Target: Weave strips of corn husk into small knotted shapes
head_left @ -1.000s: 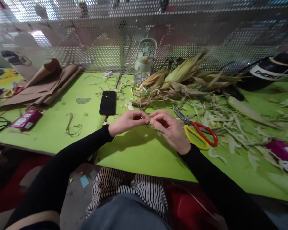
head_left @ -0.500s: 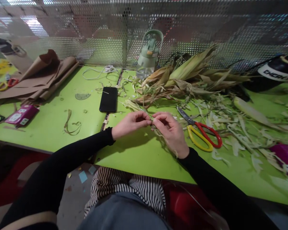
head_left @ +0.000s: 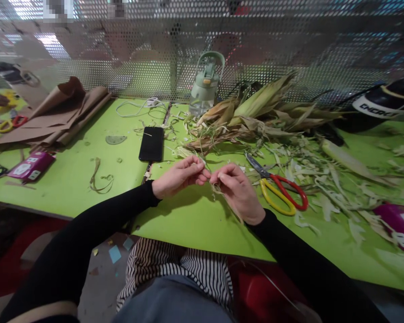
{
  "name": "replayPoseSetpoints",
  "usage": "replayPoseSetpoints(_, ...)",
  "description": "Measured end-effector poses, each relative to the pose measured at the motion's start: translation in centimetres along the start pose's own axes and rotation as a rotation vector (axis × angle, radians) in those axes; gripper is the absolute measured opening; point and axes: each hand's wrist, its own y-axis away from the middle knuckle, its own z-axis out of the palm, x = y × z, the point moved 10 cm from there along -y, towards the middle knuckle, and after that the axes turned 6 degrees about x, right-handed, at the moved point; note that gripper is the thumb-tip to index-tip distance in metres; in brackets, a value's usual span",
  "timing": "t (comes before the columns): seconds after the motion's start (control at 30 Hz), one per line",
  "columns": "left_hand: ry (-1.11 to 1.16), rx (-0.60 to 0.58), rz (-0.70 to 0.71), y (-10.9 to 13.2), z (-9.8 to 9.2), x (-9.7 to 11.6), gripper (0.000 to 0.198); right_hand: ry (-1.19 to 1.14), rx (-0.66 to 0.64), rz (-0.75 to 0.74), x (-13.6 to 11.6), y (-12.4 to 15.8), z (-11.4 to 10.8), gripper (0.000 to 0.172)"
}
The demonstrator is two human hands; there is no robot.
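Observation:
My left hand [head_left: 183, 177] and my right hand [head_left: 238, 190] meet above the green table, fingertips almost touching. Both are closed in a pinch on a thin strand of corn husk [head_left: 217, 188]. Its loose end trails down under my right palm, and part of it is hidden by the fingers. Beyond the hands lies a heap of green and brown corn husks [head_left: 261, 103]. Scissors [head_left: 267, 174] with one red and one yellow handle rest just right of my right hand, blades toward the back. A black phone [head_left: 151, 144] lies left of my left hand.
At the back stand a green water bottle [head_left: 204, 89] and, far right, a black bottle [head_left: 370, 110]. Brown paper [head_left: 70, 110] and a purple power strip [head_left: 33, 166] lie left. Husk scraps [head_left: 335, 204] cover the right side, near another purple power strip [head_left: 395, 224]. A perforated screen [head_left: 138, 54] runs behind.
My left fingers have shifted slightly left and lifted. The right fingers have curled more around the strand, whose end now hangs in a small loop. The camera view has tilted slightly.

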Motion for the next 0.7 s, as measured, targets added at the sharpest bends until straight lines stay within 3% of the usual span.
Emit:
replayPoseSetpoints(0.07,-0.043,-0.083,-0.016,0.2,0.6,-0.2,0.019,-0.056,-0.025,0.09,0.6,0.1,0.4,0.017)
replayPoseSetpoints(0.17,-0.184,-0.195,0.01,0.5,1.5,-0.4,0.025,0.021,-0.058,0.093,0.3,0.3,0.8,0.018)
replayPoseSetpoints(0.3,-0.35,-0.259,0.018,0.8,2.0,-0.9,0.031,0.436,-0.058,-0.189,-2.4,0.6,0.9,0.014)
replayPoseSetpoints(0.4,-0.431,-0.217,0.059,0.8,1.8,-0.5,0.029,0.667,-0.029,-0.365,-3.7,0.9,1.1,0.012)
replayPoseSetpoints(0.57,-0.532,-0.146,0.124,0.8,1.6,0.3,0.02,0.729,0.01,-0.327,-3.1,0.9,0.9,0.01)
replayPoseSetpoints(0.7,-0.66,-0.13,0.191,1.2,1.9,1.0,0.011,0.597,0.031,-0.171,-2.2,0.5,0.4,0.016)
